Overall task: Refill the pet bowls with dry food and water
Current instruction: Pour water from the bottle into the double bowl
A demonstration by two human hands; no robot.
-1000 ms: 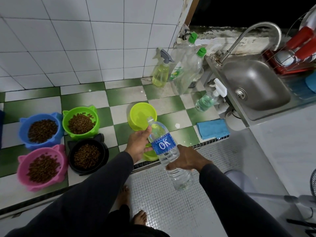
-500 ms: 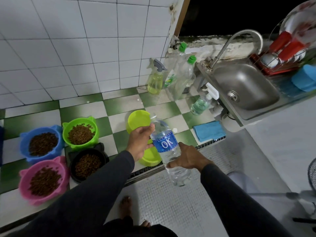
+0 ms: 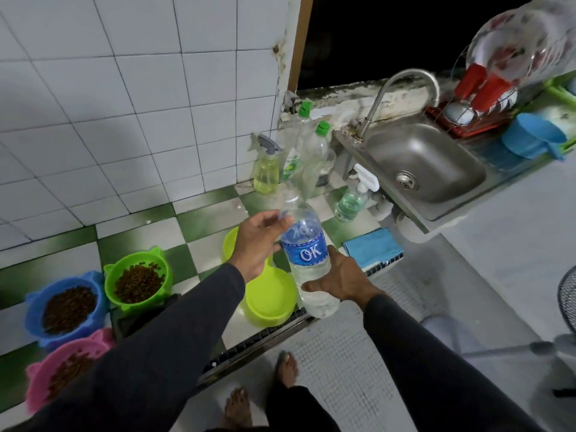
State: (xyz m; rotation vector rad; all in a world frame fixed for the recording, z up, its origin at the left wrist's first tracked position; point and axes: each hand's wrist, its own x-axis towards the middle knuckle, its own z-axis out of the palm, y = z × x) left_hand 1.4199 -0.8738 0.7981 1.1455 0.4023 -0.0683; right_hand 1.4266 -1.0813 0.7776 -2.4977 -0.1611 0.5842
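Note:
A clear water bottle (image 3: pixel 307 252) with a blue "OK" label stands nearly upright in front of me. My right hand (image 3: pixel 341 277) grips its lower body. My left hand (image 3: pixel 257 241) curls round its shoulder just under the neck. Right below the bottle sits a lime bowl (image 3: pixel 269 296) with nothing in it, and a second lime bowl (image 3: pixel 230 241) shows behind my left hand. At the left, the green bowl (image 3: pixel 137 275), blue bowl (image 3: pixel 67 307) and pink bowl (image 3: pixel 60 371) hold brown kibble. My left sleeve hides most of a black bowl (image 3: pixel 137 319).
A steel sink (image 3: pixel 420 163) with a tap stands at the right, with a dish rack (image 3: pixel 467 116) behind it. Spray and detergent bottles (image 3: pixel 266 173) cluster by the tiled wall. A blue cloth (image 3: pixel 372 246) lies by the floor grate (image 3: pixel 265 341). My bare feet stand below.
The bottle has come more upright and slightly higher. My left hand slid from the cap down to the bottle's shoulder. The view has tilted up towards the sink.

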